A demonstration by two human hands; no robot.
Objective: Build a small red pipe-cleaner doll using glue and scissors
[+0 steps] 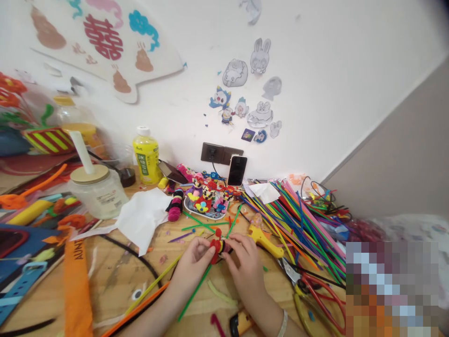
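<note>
A small red pipe-cleaner figure (217, 245) with black, yellow and pink parts is held just above the wooden table (129, 276). My left hand (197, 258) pinches its red side between thumb and fingers. My right hand (246, 261) closes on its darker right side, so the fingertips partly hide it. A green pipe cleaner (196, 291) lies beneath my hands. Behind them, a small tray (213, 216) carries several similar colourful figures. A yellow glue gun (268, 241) rests beside my right hand.
Scissors with red handles (328, 295) lie at the right, near a spread of coloured pipe cleaners (298, 213). At the left are a jar (101, 196), white paper (142, 217) and an orange ribbon (77, 281). A phone (237, 170) leans on the wall behind.
</note>
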